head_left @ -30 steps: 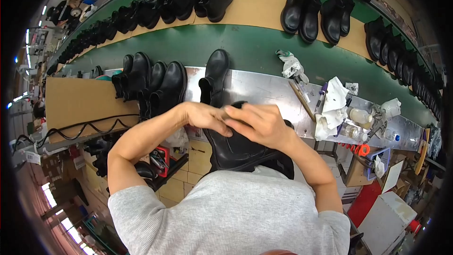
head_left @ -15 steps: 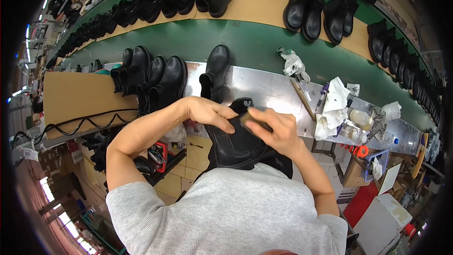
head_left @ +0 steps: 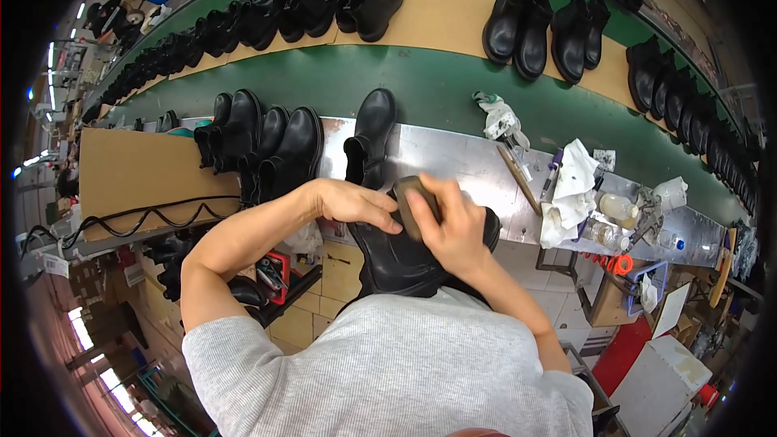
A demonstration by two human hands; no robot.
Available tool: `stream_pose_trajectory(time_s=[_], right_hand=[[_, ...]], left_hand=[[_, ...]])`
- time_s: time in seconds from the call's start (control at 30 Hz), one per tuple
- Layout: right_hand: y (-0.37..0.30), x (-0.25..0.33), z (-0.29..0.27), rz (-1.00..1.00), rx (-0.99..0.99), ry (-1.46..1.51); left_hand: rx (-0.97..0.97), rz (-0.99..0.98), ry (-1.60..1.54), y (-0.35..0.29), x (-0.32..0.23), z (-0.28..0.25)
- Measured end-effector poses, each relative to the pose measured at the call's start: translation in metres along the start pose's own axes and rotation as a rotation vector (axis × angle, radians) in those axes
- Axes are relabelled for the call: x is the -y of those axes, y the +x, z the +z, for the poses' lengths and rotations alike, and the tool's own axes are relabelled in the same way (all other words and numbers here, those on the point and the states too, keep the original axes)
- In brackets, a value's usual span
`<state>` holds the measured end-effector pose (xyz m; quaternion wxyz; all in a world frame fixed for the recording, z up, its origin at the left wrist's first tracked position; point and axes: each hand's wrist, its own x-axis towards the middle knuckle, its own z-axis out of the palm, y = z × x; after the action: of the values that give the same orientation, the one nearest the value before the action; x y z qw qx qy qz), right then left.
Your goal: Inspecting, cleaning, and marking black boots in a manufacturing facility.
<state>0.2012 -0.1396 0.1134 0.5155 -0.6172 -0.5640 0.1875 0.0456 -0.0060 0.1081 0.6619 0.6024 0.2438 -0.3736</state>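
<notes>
Gripping a block (head_left: 406,209), right hand (head_left: 453,225) seems midway over the boot (head_left: 401,265) left hand (head_left: 354,202) clasps; eleven o'clock, lone boot (head_left: 375,129) untouched.

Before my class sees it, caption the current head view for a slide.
Left hand on a black boot, right hand holding a brown block over it.

A bare metal benchtop (head_left: 461,162) borders a green surface (head_left: 441,73) bearing brown cardboard strips (head_left: 445,12), where rows of black boots (head_left: 377,12) stand. A lone black boot (head_left: 375,117) and a smudged white cloth (head_left: 502,120) straddle the border; a slim brown stick (head_left: 519,179), crumpled white sheet (head_left: 571,194) and clear bottles (head_left: 618,206) lie on the metal.
</notes>
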Motion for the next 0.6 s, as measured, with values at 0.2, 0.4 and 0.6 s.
stream_pose_trajectory(time_s=[0.2, 0.4, 0.6], right_hand=[[0.003, 0.001, -0.002, 0.077, -0.011, -0.049], [-0.032, 0.006, -0.006, 0.005, -0.055, 0.017], [0.016, -0.003, 0.004, 0.107, -0.071, -0.020]], left_hand=[[-0.005, 0.071, -0.135, -0.004, -0.017, 0.011], [0.027, 0.137, -0.288, -0.003, -0.017, 0.019], [0.018, 0.040, -0.035, -0.002, -0.020, 0.008]])
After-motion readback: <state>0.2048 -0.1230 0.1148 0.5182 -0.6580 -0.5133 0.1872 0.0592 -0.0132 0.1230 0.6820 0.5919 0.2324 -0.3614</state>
